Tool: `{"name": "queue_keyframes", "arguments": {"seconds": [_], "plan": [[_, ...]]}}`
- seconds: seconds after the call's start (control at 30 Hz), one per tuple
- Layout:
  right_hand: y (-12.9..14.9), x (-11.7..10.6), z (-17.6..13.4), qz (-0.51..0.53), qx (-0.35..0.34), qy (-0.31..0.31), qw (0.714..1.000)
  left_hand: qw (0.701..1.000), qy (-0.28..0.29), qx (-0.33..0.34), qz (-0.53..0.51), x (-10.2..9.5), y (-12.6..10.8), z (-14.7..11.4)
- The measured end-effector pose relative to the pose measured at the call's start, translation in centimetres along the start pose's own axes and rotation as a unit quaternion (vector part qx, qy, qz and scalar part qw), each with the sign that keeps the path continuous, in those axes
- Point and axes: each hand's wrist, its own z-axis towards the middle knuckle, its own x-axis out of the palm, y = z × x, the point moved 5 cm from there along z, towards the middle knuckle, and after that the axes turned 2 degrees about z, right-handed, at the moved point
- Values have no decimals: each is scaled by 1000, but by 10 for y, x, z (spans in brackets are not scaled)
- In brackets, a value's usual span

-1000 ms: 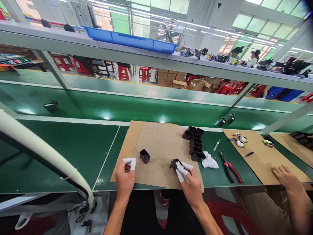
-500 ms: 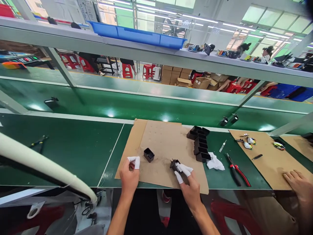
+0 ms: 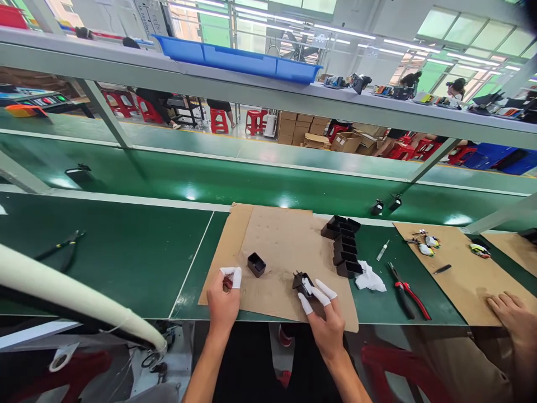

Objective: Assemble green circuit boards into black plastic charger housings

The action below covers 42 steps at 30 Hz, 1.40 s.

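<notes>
Bright windows (image 3: 465, 34), strip lights (image 3: 344, 31), glare spots (image 3: 285, 200)

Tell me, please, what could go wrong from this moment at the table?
The black plug housing may slip or tip, because the right hand meets it with fingertips in white finger cots. The red-and-black pliers might be knocked off, as their handles lie near the front edge of the green table.

from here the right grip (image 3: 328, 327) covers part of the black casing (image 3: 297, 281); the pale hose (image 3: 84, 291) gets cut off at left, a co-worker's arm (image 3: 525, 331) at right.
</notes>
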Motion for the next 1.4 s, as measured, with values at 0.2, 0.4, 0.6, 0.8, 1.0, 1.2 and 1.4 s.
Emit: {"name": "queue_keyframes", "arguments": {"seconds": [0.2, 0.4, 0.6, 0.8, 1.0, 1.2, 1.4], "plan": [[-5, 3, -3, 8, 10, 0, 1000, 1000, -1, -5, -1, 1, 2, 1], [-8, 2, 0, -1, 22, 9, 1000, 1000, -2, -21, 2, 2, 4, 0], [-5, 0, 9, 22, 43, 56, 997, 1000, 3, -19, 2, 2, 6, 0], [-18, 3, 2, 54, 119, 36, 991, 1000, 2, -16, 0, 2, 8, 0], [-13, 2, 3, 17, 67, 34, 997, 1000, -1, -14, 2, 1, 7, -1], [-7, 1, 7, 15, 69, 55, 996, 1000, 2, -12, 5, 1, 6, -1], [-8, 1, 5, 22, 64, 41, 997, 1000, 2, -11, 9, -1, 5, -1]]}}
